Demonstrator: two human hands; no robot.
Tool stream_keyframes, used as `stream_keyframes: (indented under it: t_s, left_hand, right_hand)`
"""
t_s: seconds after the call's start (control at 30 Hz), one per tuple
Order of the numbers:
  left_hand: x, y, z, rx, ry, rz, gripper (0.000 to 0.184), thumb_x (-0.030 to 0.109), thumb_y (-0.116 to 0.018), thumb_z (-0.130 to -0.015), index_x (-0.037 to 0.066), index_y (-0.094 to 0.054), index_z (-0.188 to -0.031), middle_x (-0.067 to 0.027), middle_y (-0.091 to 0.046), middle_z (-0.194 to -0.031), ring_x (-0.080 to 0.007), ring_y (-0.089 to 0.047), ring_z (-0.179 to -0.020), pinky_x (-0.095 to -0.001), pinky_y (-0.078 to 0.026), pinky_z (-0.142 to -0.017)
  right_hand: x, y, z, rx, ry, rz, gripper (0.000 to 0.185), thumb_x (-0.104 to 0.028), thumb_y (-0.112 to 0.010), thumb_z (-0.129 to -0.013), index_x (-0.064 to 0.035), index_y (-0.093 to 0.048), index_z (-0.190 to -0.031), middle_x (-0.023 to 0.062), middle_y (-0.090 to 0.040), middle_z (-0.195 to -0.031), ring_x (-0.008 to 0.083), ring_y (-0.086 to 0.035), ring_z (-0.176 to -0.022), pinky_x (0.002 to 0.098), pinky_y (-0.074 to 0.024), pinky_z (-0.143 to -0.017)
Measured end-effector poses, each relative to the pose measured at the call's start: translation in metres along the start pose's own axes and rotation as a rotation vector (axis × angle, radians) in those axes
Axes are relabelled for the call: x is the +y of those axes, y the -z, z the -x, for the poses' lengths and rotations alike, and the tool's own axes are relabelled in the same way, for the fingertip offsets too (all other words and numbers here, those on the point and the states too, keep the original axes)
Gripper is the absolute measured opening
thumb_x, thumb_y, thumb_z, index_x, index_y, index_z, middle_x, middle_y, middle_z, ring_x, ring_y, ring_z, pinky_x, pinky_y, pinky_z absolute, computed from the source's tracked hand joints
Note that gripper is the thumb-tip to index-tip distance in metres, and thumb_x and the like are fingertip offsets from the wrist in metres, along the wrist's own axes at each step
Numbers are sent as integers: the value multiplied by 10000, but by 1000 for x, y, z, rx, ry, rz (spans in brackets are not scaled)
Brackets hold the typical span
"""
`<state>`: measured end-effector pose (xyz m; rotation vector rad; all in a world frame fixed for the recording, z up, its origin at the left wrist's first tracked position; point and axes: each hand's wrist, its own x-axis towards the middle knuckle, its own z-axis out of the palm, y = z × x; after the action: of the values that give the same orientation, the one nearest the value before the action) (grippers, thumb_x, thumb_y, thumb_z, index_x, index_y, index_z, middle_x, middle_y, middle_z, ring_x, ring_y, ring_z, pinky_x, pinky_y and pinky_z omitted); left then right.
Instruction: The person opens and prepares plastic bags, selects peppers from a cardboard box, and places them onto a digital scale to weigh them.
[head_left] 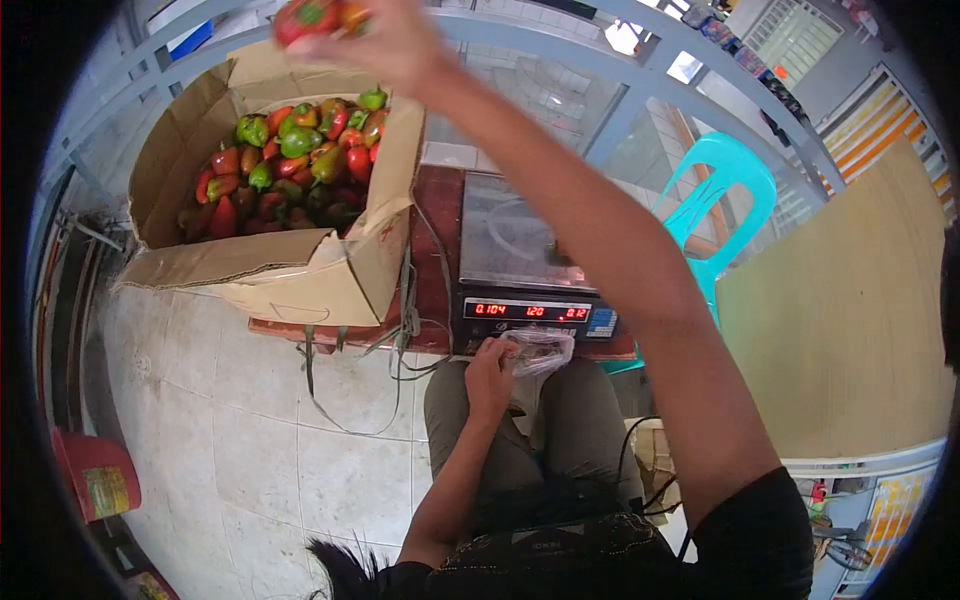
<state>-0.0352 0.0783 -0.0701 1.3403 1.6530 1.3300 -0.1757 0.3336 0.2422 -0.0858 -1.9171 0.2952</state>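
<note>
Two bare hands are well apart, on a diagonal across the view. The right hand (385,45), blurred, is raised at the upper left, its fingers closed around a red pepper (305,18) with a green stem end; the frame cuts it off, so its long axis is unclear. The right arm crosses above the scale (490,235) to get there. The left hand (488,378) is low, above the lap, gripping a clear plastic bag (548,352) at the scale's near edge. So the held pepper lies forward and to the left of the bag. The cardboard box (285,290) of red and green peppers (300,140) sits left of the scale on the red tabletop (437,200), nearer the right hand.
</note>
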Motion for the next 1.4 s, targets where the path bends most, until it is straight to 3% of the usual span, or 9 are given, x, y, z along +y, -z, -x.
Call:
stream_keyframes:
  t_s: [0.1,0.23,0.37,0.47,0.57,0.77,1.07,1.3,1.4]
  left_hand:
    - [-1,2,1,-10,-28,-8,159,-35,-593,-795,44,-632,-927,-109,-595,-866,-278,-609,-745,-340,-473,-672]
    - [4,-3,5,-42,-29,-22,186,-57,-584,-775,40,-630,-927,-96,-585,-844,-251,-590,-721,-323,-463,-669]
    - [1,-11,5,-28,-103,-76,218,-83,-569,-748,43,-627,-916,-90,-570,-827,-236,-566,-709,-317,-456,-671]
    - [1,-17,2,-18,-141,-118,232,-113,-529,-729,24,-626,-888,-113,-588,-829,-270,-596,-768,-324,-467,-699]
    - [4,-16,4,-41,-79,-195,249,-124,-515,-720,20,-634,-885,-119,-600,-831,-280,-606,-782,-329,-470,-704]
    - [3,-22,1,-84,-67,-210,242,-104,-532,-741,34,-638,-909,-121,-587,-839,-281,-592,-743,-337,-460,-667]
    - [-1,-22,3,-70,-117,-252,220,-88,-547,-750,32,-625,-917,-127,-560,-826,-276,-581,-711,-338,-446,-636]
    - [6,-20,4,-103,-90,-279,222,-94,-541,-744,27,-621,-911,-125,-558,-821,-294,-583,-731,-340,-451,-646]
    - [5,-24,3,-62,-125,-247,258,-128,-516,-691,11,-622,-881,-96,-589,-808,-237,-568,-704,-316,-446,-665]
  right_hand:
    - [-31,107,20,66,-140,-148,573,-487,-799,-713,-70,-675,-1086,103,-687,-925,212,-658,-823,325,-517,-766]
    - [9,183,129,-145,-517,222,661,-534,-779,-721,-32,-661,-1134,93,-666,-897,169,-634,-818,316,-498,-773]
    - [25,206,231,-348,-841,204,753,-623,-761,-667,-153,-645,-1243,135,-638,-999,276,-590,-950,366,-467,-849]
    - [51,199,277,-577,-820,534,803,-625,-757,-670,-154,-598,-1300,160,-593,-1089,316,-549,-1076,396,-428,-927]
    - [70,195,307,-668,-733,592,834,-668,-730,-648,-175,-594,-1307,182,-599,-1103,381,-511,-1129,483,-393,-951]
    - [82,185,312,-680,-913,534,760,-624,-749,-594,-205,-651,-1220,208,-606,-1126,414,-466,-1187,604,-320,-976]
    - [86,206,312,-903,-918,350,626,-520,-745,-619,-202,-676,-1154,175,-571,-1216,376,-500,-1156,552,-385,-924]
    - [65,205,307,-798,-765,482,530,-412,-759,-615,-200,-699,-1097,159,-559,-1212,365,-496,-1172,513,-398,-953]
    - [58,216,306,-677,-706,446,463,-356,-744,-660,-172,-697,-1082,159,-582,-1171,360,-525,-1143,470,-417,-961]
